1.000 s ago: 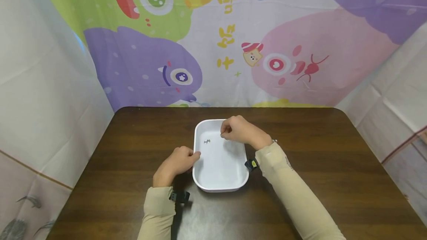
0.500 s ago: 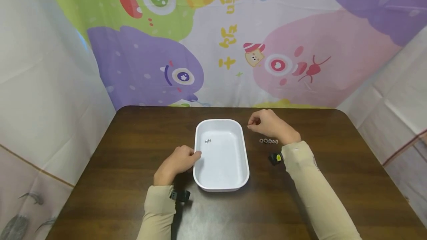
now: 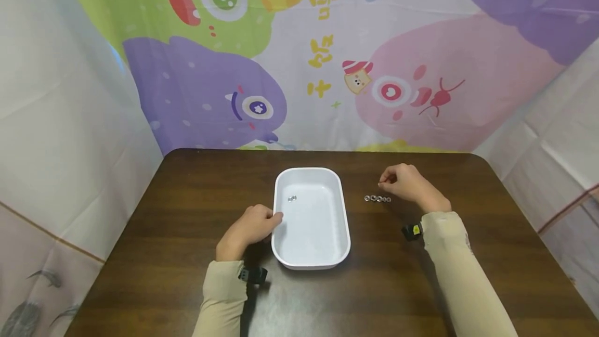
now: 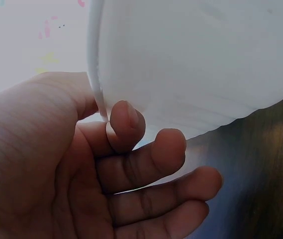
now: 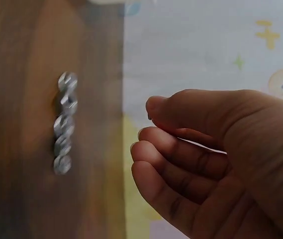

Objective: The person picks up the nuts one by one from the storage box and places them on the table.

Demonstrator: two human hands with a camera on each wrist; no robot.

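Observation:
In the head view my left hand grips the left rim of a white rectangular tray, thumb over the edge and fingers beneath. The left wrist view shows the curled fingers under the rim. Inside the tray, near its left wall, lie a few small shiny nuts. Just above and behind a row of several similar silver nuts is my right hand. Its thumb and forefinger pinch together in the right wrist view, with only a tiny dark edge of a piece showing at the tips; the rest is hidden.
A dark brown wooden table with rounded back corners carries everything. Behind it hangs a cartoon-printed cloth, and pale cloth sides stand left and right. A black wrist camera sits on my right cuff, low over the table.
My right hand has travelled right, from over the tray to above the row of nuts, fingers kept pinched. The row is uncovered now. The left hand and tray stay in place.

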